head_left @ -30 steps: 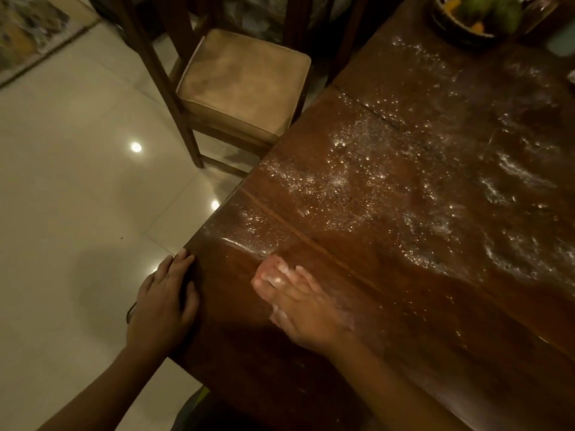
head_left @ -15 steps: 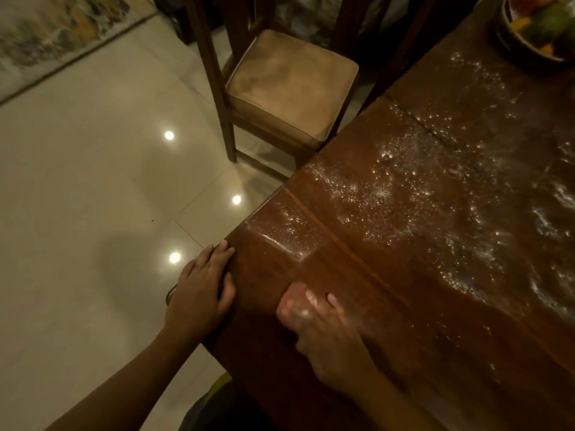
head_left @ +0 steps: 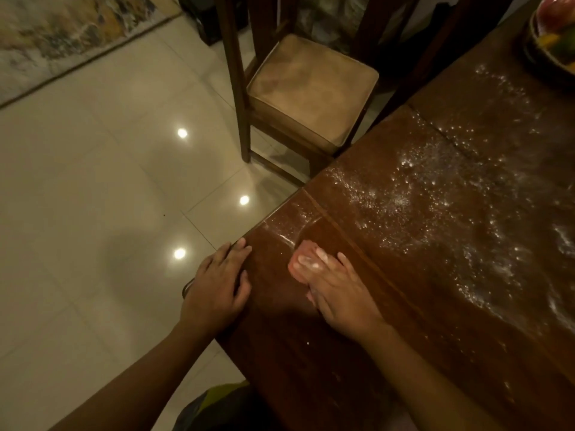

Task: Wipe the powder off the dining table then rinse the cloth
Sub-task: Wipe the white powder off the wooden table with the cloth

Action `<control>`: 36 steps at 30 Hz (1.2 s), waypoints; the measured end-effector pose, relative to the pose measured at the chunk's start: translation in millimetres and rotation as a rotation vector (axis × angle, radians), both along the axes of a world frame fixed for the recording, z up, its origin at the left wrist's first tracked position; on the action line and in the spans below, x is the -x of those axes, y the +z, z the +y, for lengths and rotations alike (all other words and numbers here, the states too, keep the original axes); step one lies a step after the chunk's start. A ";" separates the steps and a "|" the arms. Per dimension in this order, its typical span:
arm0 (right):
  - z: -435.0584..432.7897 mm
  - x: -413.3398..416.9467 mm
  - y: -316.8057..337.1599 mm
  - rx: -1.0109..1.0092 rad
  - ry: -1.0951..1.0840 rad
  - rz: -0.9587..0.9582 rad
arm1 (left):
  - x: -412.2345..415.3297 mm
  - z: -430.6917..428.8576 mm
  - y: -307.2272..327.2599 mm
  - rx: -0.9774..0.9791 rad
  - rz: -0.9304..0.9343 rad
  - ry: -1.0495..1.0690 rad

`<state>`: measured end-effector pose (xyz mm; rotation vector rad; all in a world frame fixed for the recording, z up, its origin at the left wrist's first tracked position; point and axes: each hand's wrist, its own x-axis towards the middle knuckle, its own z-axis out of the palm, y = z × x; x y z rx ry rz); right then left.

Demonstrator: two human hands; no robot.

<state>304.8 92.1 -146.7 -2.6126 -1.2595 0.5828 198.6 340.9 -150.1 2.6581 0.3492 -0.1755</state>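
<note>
Now the right hand [head_left: 340, 295] presses a pink cloth [head_left: 299, 266] flat-fingered onto the dark wooden counter [head_left: 420, 337]; left hand [head_left: 217, 289] lies spread at its edge.

My only camera rides on my head, facing forward and steeply down, close over the near corner of the counter [head_left: 311, 353]. Its wide angle also takes in the tiled floor [head_left: 93, 213] on the left and a chair [head_left: 311, 88] beyond.

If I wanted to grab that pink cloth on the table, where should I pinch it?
Probably pinch the pink cloth at the free end poking out past the fingertips of the right hand, coming down from above on the corner side of the table. The rest lies flat under that pressing hand, so only that end offers anything to hold.
</note>
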 end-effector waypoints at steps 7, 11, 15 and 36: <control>34.1 -44.9 -5.0 -0.078 -0.379 -0.070 | 1.7 0.7 -1.5 0.026 -0.006 0.010; 75.7 -28.7 -4.7 -0.133 -0.172 -0.038 | 0.9 0.2 -0.8 0.013 -0.009 -0.001; 19.2 -60.6 -7.8 -0.114 0.189 -0.020 | 1.0 -0.5 0.6 0.020 -0.014 0.004; 71.7 0.5 -4.4 -0.271 -0.253 -0.043 | 2.8 1.1 0.7 0.080 0.001 0.028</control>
